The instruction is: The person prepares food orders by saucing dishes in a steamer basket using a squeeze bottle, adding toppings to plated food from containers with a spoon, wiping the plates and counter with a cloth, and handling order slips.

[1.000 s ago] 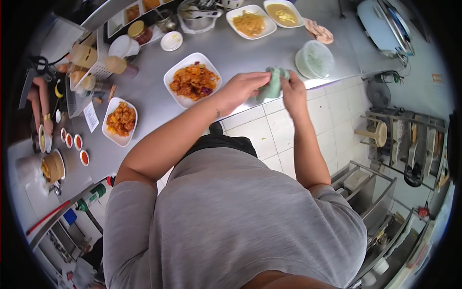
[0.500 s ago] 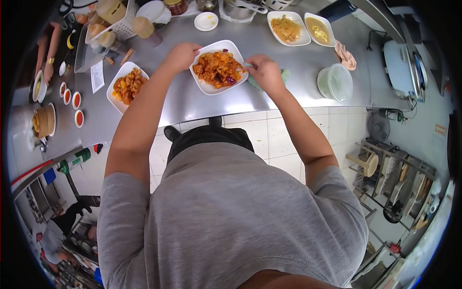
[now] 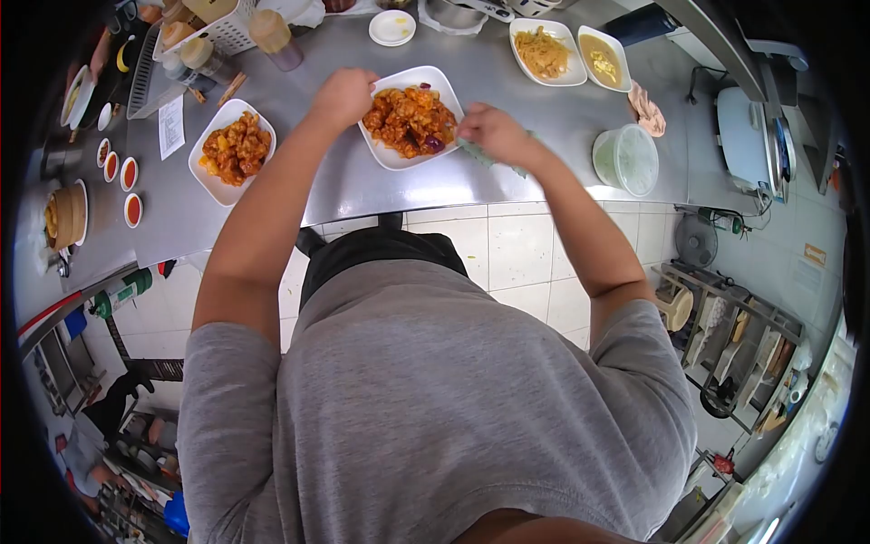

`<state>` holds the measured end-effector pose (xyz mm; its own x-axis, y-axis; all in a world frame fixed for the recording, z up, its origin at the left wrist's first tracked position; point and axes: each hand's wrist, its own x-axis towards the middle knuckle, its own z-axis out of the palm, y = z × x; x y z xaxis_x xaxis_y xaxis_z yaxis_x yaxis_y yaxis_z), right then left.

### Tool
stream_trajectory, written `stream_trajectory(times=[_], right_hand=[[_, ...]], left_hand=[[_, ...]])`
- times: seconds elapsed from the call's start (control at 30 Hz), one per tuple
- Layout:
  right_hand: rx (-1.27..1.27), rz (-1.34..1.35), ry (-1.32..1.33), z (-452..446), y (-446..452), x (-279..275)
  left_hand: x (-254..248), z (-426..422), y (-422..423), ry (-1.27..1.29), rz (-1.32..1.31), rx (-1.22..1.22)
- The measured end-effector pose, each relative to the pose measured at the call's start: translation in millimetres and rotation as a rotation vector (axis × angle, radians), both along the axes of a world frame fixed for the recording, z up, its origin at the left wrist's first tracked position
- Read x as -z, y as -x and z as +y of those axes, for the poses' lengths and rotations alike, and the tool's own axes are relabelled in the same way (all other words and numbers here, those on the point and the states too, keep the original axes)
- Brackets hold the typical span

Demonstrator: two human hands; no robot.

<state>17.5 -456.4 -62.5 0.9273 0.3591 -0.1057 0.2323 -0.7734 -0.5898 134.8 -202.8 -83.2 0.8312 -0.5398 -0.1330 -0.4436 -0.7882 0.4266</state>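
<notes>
A white square plate [image 3: 394,161] of red-glazed food lies on the steel counter in front of me. My left hand [image 3: 346,96], its fingers closed, is at the plate's upper left rim. At the right rim, my right hand [image 3: 495,131] is closed on a green cloth [image 3: 494,161], which trails beneath it on the counter. What the left fingers grip, if anything, is hidden. A second white plate [image 3: 225,193] with similar food sits to the left, beside my left forearm.
Two white dishes [image 3: 568,76] of food stand at the upper right, near a pink cloth [image 3: 647,111] and a translucent tub [image 3: 626,160]. Small red sauce cups [image 3: 133,210], a paper slip [image 3: 171,127] and bottles [image 3: 275,40] are on the left.
From holding the cloth together above the counter's edge, my hands have moved to opposite sides of the middle plate. The cloth is now low beside the plate. The camera view has shifted.
</notes>
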Motion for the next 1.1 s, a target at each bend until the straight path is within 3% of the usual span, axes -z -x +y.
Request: stream_trajectory(times=[0.07,0.17,0.2,0.23,0.27,0.3,0.37,0.4,0.5,0.6,0.7,0.8,1.0,1.1], right_hand=[[0.141,0.261,-0.253,-23.9,-4.3,-18.8],[0.288,-0.156,0.029,-33.1,20.8,-11.9],[-0.033,-0.319,0.289,-47.9,31.1,21.2],[0.074,-0.175,0.155,-34.9,50.1,23.9],[0.099,-0.075,0.184,-36.5,47.5,20.2],[0.114,0.017,0.216,-38.1,34.8,9.6],[0.321,-0.112,0.223,-27.3,12.7,0.5],[0.423,-0.179,0.226,-23.0,1.2,0.4],[0.288,0.1,0.403,-21.3,-25.9,26.3],[0.343,-0.079,0.185,-18.7,-59.3,17.3],[0.275,0.019,-0.098,5.7,-92.1,4.9],[0.073,0.041,-0.017,30.1,-116.1,5.2],[0.033,0.082,0.289,39.0,-127.2,18.2],[0.079,0.06,0.296,17.4,-108.5,21.0]], left_hand=[[4.7,6.9,0.0,-0.05,-0.129,0.076],[-22.7,15.3,13.4,-0.069,0.422,-0.18],[-33.3,16.2,13.4,-0.143,0.515,-0.183],[-44.0,16.7,13.2,-0.22,0.608,-0.183],[-49.3,16.2,12.9,-0.297,0.701,-0.183],[-43.6,14.3,8.3,-0.191,0.471,-0.139],[-18.4,9.8,2.3,0.011,0.022,-0.043],[-11.0,5.1,-2.4,0.034,0.034,-0.005],[-1.1,-9.2,-13.2,0.05,0.063,0.083],[-5.7,-14.1,-18.3,-0.028,0.136,0.03],[-3.7,-16.2,-19.9,-0.042,0.094,0.063],[-4.4,-16.8,-17.1,-0.027,0.058,0.072],[-5.9,-17.3,-10.1,-0.014,0.054,0.055],[2.4,-14.2,-9.4,-0.005,0.012,0.037]])
